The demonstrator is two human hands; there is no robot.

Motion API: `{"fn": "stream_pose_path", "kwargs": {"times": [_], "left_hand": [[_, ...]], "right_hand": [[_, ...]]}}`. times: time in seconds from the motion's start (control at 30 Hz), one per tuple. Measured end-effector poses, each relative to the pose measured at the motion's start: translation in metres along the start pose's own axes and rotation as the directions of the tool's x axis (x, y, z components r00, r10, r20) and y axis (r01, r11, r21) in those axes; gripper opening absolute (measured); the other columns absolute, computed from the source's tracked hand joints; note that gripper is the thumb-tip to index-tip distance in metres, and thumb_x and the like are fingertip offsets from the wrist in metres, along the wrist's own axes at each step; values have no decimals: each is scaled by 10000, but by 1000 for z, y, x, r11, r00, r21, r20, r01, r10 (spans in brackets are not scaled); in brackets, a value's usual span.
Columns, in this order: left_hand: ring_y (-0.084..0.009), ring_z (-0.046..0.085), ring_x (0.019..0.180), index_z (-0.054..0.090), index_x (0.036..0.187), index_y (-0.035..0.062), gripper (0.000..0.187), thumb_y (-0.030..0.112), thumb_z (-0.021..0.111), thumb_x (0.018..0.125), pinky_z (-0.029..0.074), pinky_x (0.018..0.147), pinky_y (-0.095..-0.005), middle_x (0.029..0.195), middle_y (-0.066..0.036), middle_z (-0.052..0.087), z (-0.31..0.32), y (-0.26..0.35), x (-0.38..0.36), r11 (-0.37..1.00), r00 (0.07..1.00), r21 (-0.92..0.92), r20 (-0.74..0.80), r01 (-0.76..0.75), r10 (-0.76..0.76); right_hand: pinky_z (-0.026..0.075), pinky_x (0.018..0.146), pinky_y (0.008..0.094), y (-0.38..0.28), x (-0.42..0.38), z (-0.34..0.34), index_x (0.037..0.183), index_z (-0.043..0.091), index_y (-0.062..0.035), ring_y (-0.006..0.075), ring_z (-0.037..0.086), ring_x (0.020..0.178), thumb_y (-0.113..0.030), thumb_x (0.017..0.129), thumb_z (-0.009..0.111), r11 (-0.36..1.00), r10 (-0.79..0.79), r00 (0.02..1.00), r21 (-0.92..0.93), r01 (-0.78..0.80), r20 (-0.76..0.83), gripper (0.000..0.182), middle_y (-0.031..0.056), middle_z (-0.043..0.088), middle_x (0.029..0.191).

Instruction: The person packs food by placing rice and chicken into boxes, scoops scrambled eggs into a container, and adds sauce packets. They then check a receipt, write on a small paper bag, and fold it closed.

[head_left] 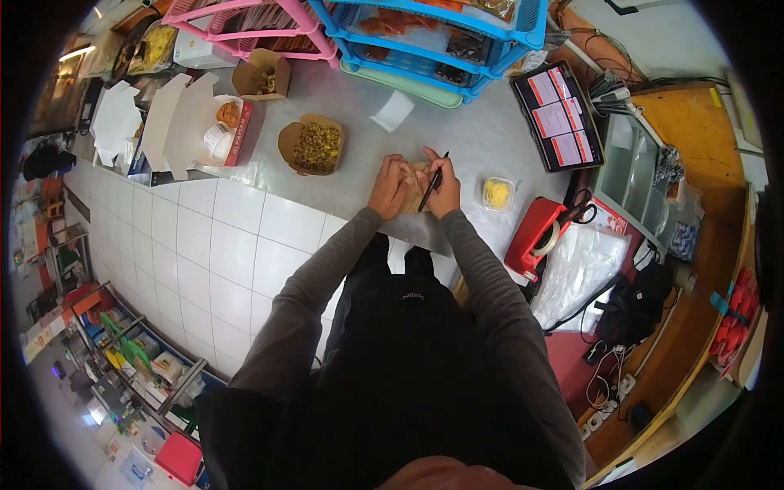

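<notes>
Near the front edge of the metal table, my left hand (pixel 390 188) is closed on the left side of a small brown paper item (pixel 416 181). My right hand (pixel 443 188) is closed around a black pen (pixel 434 181), which is tilted across the brown item; its fingers also touch the item's right side. To the right of my hands sits a small clear tub (pixel 497 194) with yellow contents. On the left stands an open brown box (pixel 312 145) of yellowish food. A white paper piece (pixel 394 111) lies beyond my hands.
Blue racks (pixel 425 41) and a pink rack (pixel 253 28) stand at the back. A tablet (pixel 559 117) and a red tape dispenser (pixel 532 237) are on the right. Open food boxes (pixel 184 131) line the left side, with another brown box (pixel 261 75) behind.
</notes>
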State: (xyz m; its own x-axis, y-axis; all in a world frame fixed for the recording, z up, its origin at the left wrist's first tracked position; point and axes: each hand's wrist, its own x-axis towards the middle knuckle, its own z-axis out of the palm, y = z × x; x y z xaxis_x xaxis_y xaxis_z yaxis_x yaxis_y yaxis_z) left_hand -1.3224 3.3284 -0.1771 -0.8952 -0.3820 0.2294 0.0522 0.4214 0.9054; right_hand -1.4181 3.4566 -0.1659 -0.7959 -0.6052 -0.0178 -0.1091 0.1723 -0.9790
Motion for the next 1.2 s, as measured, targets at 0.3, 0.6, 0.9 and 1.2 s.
{"fn": "stream_pose_path", "kwargs": {"times": [0.3, 0.6, 0.9, 1.2], "left_hand": [[-375, 480, 1060, 475, 1039, 3, 176, 97, 495, 892, 391, 934, -411, 1120, -207, 445, 1, 0, 6, 998, 997, 40, 59, 39, -41], [-348, 460, 1027, 475, 1037, 12, 159, 124, 456, 926, 362, 951, -391, 1084, -190, 443, -9, -14, 13, 999, 985, -21, 166, -49, 51], [-332, 464, 1011, 471, 1000, 14, 128, 116, 465, 922, 367, 941, -381, 1043, -183, 446, -2, -12, 14, 990, 993, -140, 120, 5, 12], [-365, 482, 1001, 466, 1005, 6, 134, 90, 485, 902, 402, 898, -405, 1063, -200, 455, 2, 0, 22, 1000, 987, 26, 161, 13, -17]], "right_hand": [[457, 839, 255, 12, -4, 4, 939, 352, -68, 170, 578, 960, -39, 870, 649, 981, -122, 992, -153, 116, -28, 306, 152, 621, 1150], [437, 853, 375, 4, 2, 3, 950, 406, -49, 315, 532, 975, 12, 847, 606, 983, -146, 989, -114, 142, -26, 232, 124, 615, 1070], [458, 788, 358, 7, 1, -12, 919, 388, -44, 317, 554, 875, 27, 822, 639, 925, -301, 953, -233, 300, 33, 278, 150, 544, 960], [446, 751, 364, 11, 0, -4, 874, 395, -45, 317, 521, 846, 25, 816, 650, 940, -286, 958, -203, 274, -34, 270, 143, 491, 875]]}}
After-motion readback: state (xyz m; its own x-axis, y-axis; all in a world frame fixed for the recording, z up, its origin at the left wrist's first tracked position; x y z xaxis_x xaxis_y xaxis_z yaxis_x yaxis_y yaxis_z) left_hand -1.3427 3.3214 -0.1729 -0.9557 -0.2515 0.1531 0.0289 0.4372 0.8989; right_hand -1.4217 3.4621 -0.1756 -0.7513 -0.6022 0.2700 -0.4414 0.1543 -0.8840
